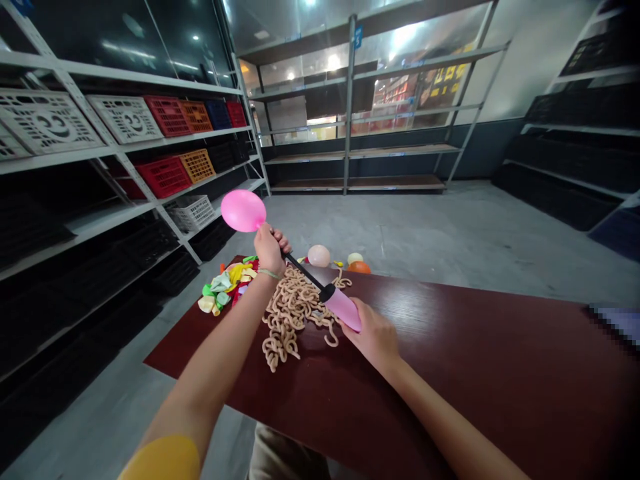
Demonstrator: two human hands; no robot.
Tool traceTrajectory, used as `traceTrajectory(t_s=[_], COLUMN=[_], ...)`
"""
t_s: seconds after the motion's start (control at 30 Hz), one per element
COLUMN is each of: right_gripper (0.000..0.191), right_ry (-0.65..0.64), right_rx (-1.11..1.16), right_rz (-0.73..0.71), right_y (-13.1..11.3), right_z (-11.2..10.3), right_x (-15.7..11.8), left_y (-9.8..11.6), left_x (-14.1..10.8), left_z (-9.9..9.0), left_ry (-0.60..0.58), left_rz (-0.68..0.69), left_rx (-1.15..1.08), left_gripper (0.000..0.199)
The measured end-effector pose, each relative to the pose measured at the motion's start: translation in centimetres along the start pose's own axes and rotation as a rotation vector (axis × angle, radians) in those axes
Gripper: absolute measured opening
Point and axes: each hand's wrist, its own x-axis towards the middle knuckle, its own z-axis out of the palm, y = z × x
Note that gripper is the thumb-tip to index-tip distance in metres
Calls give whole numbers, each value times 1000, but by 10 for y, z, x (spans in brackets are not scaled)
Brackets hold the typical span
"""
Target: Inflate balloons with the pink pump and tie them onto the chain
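Note:
A pink balloon (243,211), rounded with air, sits at the tip of a hand pump. My left hand (271,250) is closed around the balloon's neck and the pump's far end; the fingers hide the joint. From there a thin black rod runs down to the pink barrel of the balloon pump (344,309). My right hand (374,335) wraps around that barrel, lower and to the right. Beneath the pump lies a heap of tan, curled, cord-like pieces (293,303) on the dark red table (430,347).
Limp coloured balloons (227,283) are piled at the table's left corner. A pale inflated balloon (319,256) and an orange balloon (359,267) show by the far edge. Shelves with crates (170,115) stand left; a metal rack (349,133) stands behind. A blurred patch (617,323) covers something at right.

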Motion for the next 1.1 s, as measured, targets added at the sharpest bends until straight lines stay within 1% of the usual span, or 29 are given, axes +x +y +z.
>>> traceTrajectory(t_s=[0.07, 0.13, 0.2, 0.27, 0.3, 0.37, 0.47, 0.53, 0.6, 0.63, 0.67, 0.73, 0.8, 0.87, 0.93, 1.0, 1.03, 1.1], right_gripper=[43, 42, 42, 43, 43, 44, 44, 43, 42, 42, 42, 42, 43, 45, 48, 49, 49, 48], right_ry=[27, 57, 68, 49, 31, -3, -7, 5, 11, 12, 13, 29, 61, 94, 103, 86, 68, 31], right_rx=[-33, -48, -45, -35, -28, -17, 3, 30, 58, 63, 62, 45, 32, 38, 54, 72, 84, 108], right_rz=[36, 81, 116, 119, 104, 52, -17, -29, -27, -21, -12, 23, 71, 123, 169, 184, 173, 129], right_y=[2, 3, 5, 5, 4, 3, 0, -1, -2, -2, -2, 0, 3, 6, 7, 7, 6, 4], right_z=[1, 0, -3, -5, -6, -6, -2, 0, 2, 3, 3, 4, 4, 4, 3, 2, 1, 1], right_x=[-1, -1, -1, -1, -1, -1, -1, -1, 1, 1, 2, 3, 2, 1, 0, -1, -1, 0], left_y=[-21, -49, -73, -85, -85, -73, -34, -7, 11, 14, 13, -3, -30, -59, -80, -87, -85, -68], left_x=[-21, -50, -74, -85, -84, -71, -34, -9, 10, 14, 15, 4, -21, -51, -73, -80, -77, -61], left_z=[5, 11, 16, 17, 15, 8, -2, -5, -3, 0, 4, 12, 22, 30, 36, 36, 35, 30], left_ry=[-4, -101, -161, -172, -164, -141, -110, -68, -51, -46, -42, -50, -99, -201, -268, -289, -280, -240], left_rz=[-35, -103, -132, -153, -161, -163, -114, -64, -20, -2, 12, 16, -22, -93, -116, -133, -142, -148], left_rx=[-2, 6, 7, 20, 32, 54, 59, 58, 57, 55, 55, 66, 96, 118, 118, 128, 138, 162], left_gripper=[27, 30, 34, 35, 35, 34, 31, 29, 28, 27, 27, 27, 29, 34, 37, 38, 37, 36])
